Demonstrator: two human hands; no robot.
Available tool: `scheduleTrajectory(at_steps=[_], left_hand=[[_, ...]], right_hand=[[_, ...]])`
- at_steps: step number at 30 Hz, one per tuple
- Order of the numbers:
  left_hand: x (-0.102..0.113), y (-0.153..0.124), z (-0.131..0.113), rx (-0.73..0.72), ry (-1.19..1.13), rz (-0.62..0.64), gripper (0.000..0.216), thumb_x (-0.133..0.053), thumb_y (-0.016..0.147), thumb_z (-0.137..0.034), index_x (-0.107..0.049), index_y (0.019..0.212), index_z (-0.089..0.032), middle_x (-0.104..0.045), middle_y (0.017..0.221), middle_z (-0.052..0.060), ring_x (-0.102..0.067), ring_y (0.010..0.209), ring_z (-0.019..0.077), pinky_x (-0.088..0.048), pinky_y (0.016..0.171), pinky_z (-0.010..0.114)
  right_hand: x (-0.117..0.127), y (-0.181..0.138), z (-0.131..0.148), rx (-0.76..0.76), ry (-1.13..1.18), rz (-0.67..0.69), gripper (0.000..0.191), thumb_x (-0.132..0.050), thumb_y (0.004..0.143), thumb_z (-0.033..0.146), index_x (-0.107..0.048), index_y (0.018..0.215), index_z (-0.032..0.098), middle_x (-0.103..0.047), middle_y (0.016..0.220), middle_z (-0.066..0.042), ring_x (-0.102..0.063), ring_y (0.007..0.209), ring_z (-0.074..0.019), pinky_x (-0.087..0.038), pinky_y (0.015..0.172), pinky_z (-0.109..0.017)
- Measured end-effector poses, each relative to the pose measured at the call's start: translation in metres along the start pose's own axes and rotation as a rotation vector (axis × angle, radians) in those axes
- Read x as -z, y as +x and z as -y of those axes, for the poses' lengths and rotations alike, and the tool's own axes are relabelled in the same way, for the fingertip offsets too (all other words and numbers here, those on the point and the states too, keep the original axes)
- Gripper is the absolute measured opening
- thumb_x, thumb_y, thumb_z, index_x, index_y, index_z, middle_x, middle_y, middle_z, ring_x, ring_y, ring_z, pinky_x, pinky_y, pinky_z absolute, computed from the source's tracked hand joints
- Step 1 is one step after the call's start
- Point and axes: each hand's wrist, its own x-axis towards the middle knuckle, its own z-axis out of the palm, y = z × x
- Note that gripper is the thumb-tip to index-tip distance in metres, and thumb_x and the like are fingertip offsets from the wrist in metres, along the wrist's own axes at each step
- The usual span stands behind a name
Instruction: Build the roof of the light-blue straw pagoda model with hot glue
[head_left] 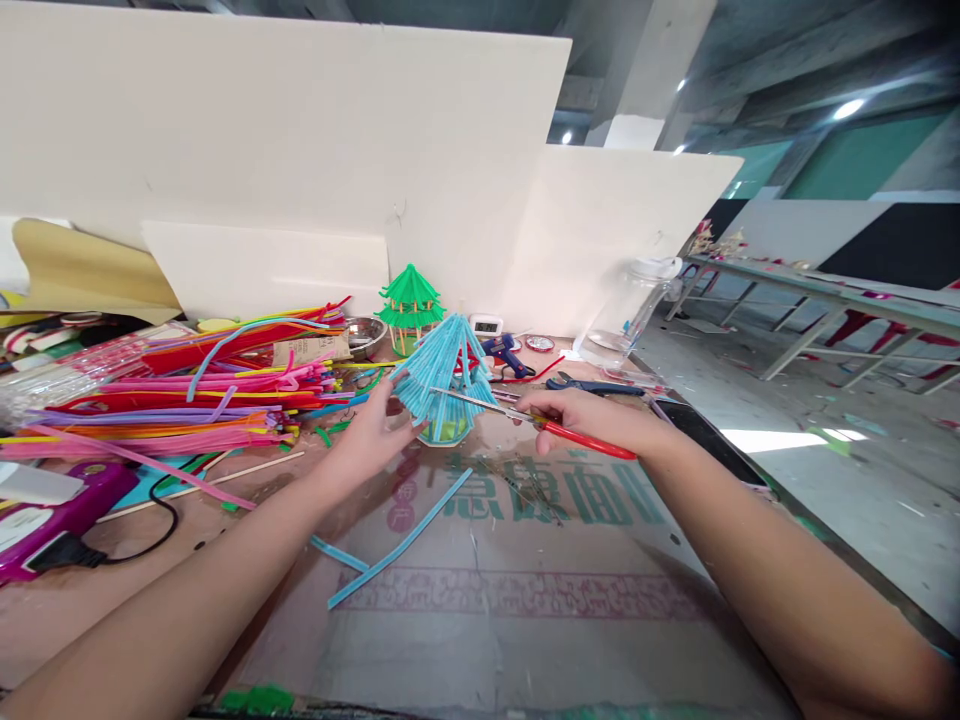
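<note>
While green scraps lay at the table's near edge, two blue strips rested beyond them, one meeting the other. A purple device sat at far left. Past the strips stood the blue cone-roofed model, near the middle of the table; the left hand gripped its left edge, and the right hand was closed around red-handled scissors, blades pointing across the blue roof (whether they were biting into anything could not be told). Fuzzy craft stems in mixed colours were heaped to the left, pliers lay to the right. Behind rose a green pagoda, a small timer and a clear jar, then white boards, and farthest off, another table.
</note>
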Motion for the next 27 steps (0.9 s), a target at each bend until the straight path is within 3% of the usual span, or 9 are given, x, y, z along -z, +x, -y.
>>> scheduleTrajectory(at_steps=[13, 27], left_hand=[[-0.0008, -0.0002, -0.0034, 0.028, -0.031, -0.008, 0.067, -0.065, 0.079, -0.038, -0.035, 0.135, -0.016, -0.045, 0.143, 0.016, -0.051, 0.127, 0.028, -0.045, 0.104, 0.046], [-0.0009, 0.0036, 0.0022, 0.018, -0.052, -0.019, 0.07, -0.067, 0.076, -0.037, -0.035, 0.134, -0.015, -0.041, 0.145, 0.018, -0.048, 0.128, 0.0294, -0.046, 0.102, 0.046]], right_hand=[[-0.0002, -0.001, -0.006, -0.013, -0.023, 0.02, 0.024, -0.064, 0.08, 0.038, -0.06, 0.093, 0.018, -0.064, 0.084, 0.0, -0.055, 0.074, -0.0164, -0.04, 0.071, -0.028], [-0.001, 0.0009, 0.0022, -0.014, -0.051, -0.042, 0.029, -0.064, 0.077, 0.033, -0.068, 0.102, 0.019, -0.072, 0.094, -0.003, -0.063, 0.089, -0.0233, -0.042, 0.084, -0.032]])
